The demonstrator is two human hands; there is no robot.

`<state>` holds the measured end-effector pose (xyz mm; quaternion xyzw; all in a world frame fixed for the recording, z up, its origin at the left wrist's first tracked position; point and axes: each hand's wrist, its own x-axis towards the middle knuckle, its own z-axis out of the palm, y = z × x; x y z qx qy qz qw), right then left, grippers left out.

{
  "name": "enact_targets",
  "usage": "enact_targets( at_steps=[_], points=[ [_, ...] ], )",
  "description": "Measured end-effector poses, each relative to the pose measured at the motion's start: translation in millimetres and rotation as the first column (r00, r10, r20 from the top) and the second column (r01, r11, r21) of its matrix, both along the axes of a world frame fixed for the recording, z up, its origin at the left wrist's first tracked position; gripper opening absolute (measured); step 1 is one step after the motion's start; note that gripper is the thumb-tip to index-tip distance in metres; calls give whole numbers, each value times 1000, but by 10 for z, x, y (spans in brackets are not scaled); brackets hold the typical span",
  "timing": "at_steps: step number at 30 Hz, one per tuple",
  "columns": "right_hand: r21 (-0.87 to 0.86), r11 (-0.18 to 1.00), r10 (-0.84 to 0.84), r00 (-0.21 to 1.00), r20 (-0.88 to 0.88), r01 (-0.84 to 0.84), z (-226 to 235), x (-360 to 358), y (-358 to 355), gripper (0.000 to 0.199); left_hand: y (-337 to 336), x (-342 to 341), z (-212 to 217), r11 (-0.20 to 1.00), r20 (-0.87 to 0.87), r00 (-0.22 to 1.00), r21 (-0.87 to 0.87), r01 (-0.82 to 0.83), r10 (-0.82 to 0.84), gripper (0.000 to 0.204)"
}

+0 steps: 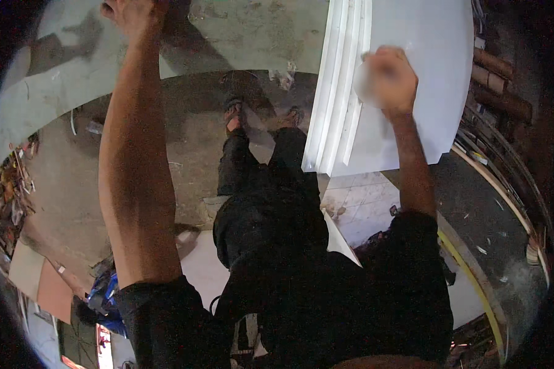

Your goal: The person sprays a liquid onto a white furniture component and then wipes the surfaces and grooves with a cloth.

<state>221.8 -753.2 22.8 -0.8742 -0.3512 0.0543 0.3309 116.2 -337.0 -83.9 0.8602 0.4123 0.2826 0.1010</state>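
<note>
While the right hand [388,80] presses a small pale pad, fingers clenched tight around it, flat against the big white panel [425,123], the work looks to be somewhere mid-course: the panel's face reads evenly white, and how much of it is finished cannot be told from here. The panel stands upright to the person's right, its moulded white edge [335,92] running down toward the floor. Up top, the left hand [129,12] is stretched far out at the picture's rim, fist closed, though what it grips cannot be made out. Below, sandalled feet [234,114] stand on dusty concrete; rolled brown tubes [498,86] crowd the far right, and clutter lines the left edge.
</note>
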Motion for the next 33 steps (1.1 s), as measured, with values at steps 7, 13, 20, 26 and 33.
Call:
enact_targets(
  at_steps=[7, 13, 20, 26, 33],
  points=[
    [-190, 981, -67, 985, -161, 36, 278, -666, -297, 11, 123, -104, -207, 990, 27, 998, 128, -57, 54, 46],
    [-71, 997, -41, 998, -38, 39, 202, -32, 6, 7, 105, -18, -131, 996, -53, 999, 93, -6, 11, 45],
    [-164, 981, 111, 993, 49, -101, 78, -763, -525, 14, 87, -87, -61, 997, -21, 1000, 76, -18, 20, 43],
    [-197, 980, 55, 991, 120, -30, 69, -487, -232, 16, 56, -24, -76, 999, -26, 999, 48, -23, 24, 41],
    [-185, 982, -5, 994, 106, 24, 17, -748, -386, 15, 245, -104, -195, 991, 2, 999, 129, -41, 41, 38]
  ],
)
